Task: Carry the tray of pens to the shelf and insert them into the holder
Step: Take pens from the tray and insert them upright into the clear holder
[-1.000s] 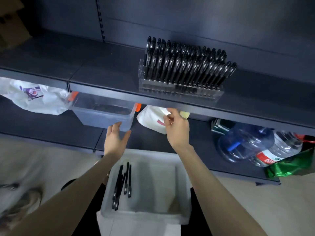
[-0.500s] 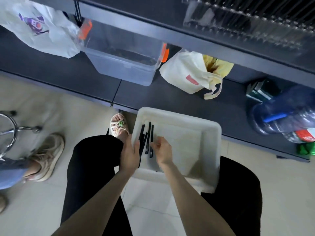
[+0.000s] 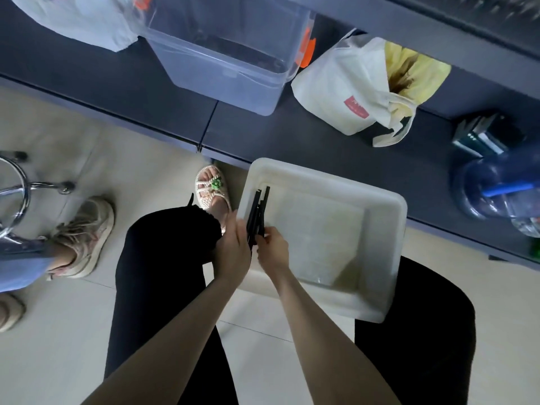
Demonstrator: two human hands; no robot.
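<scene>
A white plastic tray [image 3: 380, 258] rests across my knees in front of the dark lower shelf [image 3: 306, 144]. Several black pens [image 3: 258, 206] lie bunched against the tray's left wall. My left hand [image 3: 233, 247] curls round the bunch from the left. My right hand [image 3: 273, 249] pinches the pens' near ends from the right. The rest of the tray is bare. Only a blur at the top right edge shows where the upper shelf with the pen holder is.
On the lower shelf stand a clear plastic box [image 3: 222, 54] with orange clips, a white cloth bag [image 3: 350, 92] and a blue water jug [image 3: 496, 188]. Another person's shoes [image 3: 84, 235] and a chrome stool base [image 3: 17, 185] are at the left.
My view has dropped from the upper shelf and holder to the tray. Both hands came down from the shelf edge into the tray and gathered the loose pens into one bunch.
</scene>
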